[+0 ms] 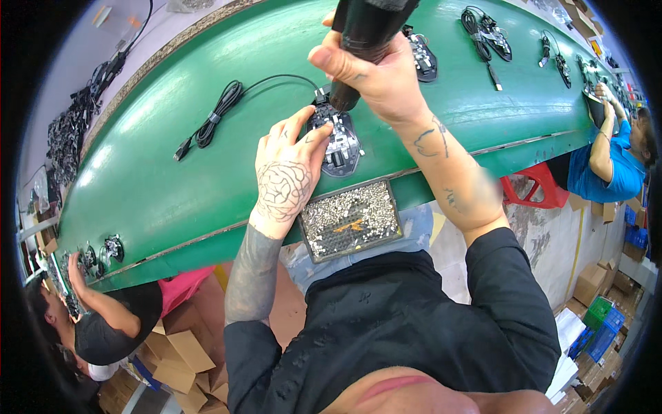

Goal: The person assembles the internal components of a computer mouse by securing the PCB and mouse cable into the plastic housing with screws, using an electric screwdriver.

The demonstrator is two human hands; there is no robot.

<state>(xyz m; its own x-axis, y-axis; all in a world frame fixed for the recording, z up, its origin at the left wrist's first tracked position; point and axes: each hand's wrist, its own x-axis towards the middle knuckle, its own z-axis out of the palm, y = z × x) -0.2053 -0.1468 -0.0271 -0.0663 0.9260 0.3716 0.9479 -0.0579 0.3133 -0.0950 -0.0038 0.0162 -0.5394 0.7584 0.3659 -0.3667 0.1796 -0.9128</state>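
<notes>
My right hand [389, 79] is closed around a thick black cylindrical power screwdriver [372, 34], whose narrower dark end points down at an opened computer mouse [343, 148]. The mouse base lies on the green work surface with its circuit board and dark plastic parts exposed. Where the tool meets it, the exact contact point is hidden. My left hand [284, 165] grips the mouse's left side, fingertips pressed on its upper part. From the mouse's far end a black cable runs left to a tied bundle [219, 114]. Below sits a black tray [331, 243] of small metal screws, with an orange piece among them.
Several more opened mice with cables [486, 38] lie along the green conveyor belt [158, 186]. A black heap of cables [86, 103] lies beyond its far-left edge. Co-workers sit left and right, one in a blue shirt [616, 162]. A red stool [541, 186] and cardboard boxes [181, 359] stand below.
</notes>
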